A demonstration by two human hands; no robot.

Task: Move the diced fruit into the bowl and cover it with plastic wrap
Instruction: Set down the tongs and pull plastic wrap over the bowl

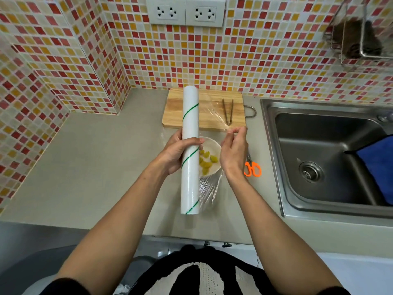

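Note:
A white bowl [214, 145] stands on the grey counter, with yellow-green diced fruit [205, 161] inside. My left hand [177, 153] grips a long white plastic wrap roll [190, 133] with green stripes, held lengthwise over the bowl's left side. My right hand [234, 149] pinches the edge of the clear film [214, 112] pulled off the roll; the sheet stretches to the right above the bowl. A crumpled part of the film [209, 189] hangs in front of the bowl.
A wooden cutting board [212, 96] lies behind the bowl with metal tongs [228, 110] on it. Orange-handled scissors [252, 168] lie right of the bowl. A steel sink [319, 158] with a blue cloth [378, 165] is at the right. Tiled walls close the back and left.

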